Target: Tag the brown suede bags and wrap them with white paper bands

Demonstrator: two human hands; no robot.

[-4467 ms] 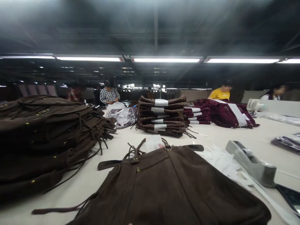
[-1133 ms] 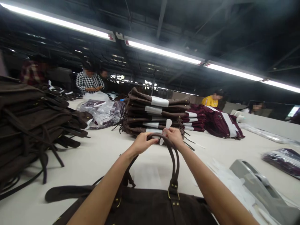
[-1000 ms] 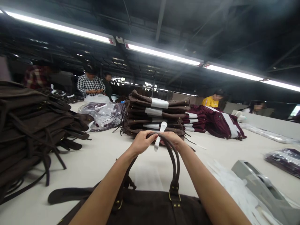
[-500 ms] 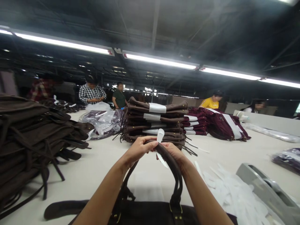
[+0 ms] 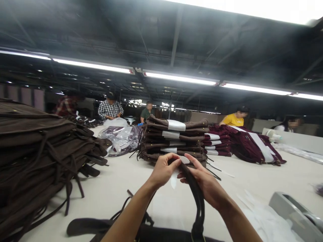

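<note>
A dark brown bag (image 5: pixel 164 233) stands at the bottom of the view, its curved handle (image 5: pixel 195 191) raised toward me. Thumb and fingers of my left hand (image 5: pixel 161 171) pinch the handle near its top. My right hand (image 5: pixel 205 179) curls its lower fingers around the handle's right side, with the index finger stretched up beside a white strip (image 5: pixel 185 160). One end of this strip lies over the handle's top; the other hangs below it, between my hands. The contact under the fingers is partly hidden.
Brown bags are piled at left (image 5: pixel 32 151), and a banded brown stack (image 5: pixel 176 137) stands ahead. Maroon bags (image 5: pixel 254 144) lie behind right. Loose white strips (image 5: pixel 262 215) and a grey tape dispenser (image 5: pixel 295 215) are at right. Several people work beyond the table (image 5: pixel 121 174).
The strip's upper end, standing upright before, now lies down over the handle. My right index finger has lifted beside it. The view has tilted upward, so everything sits lower and further right.
</note>
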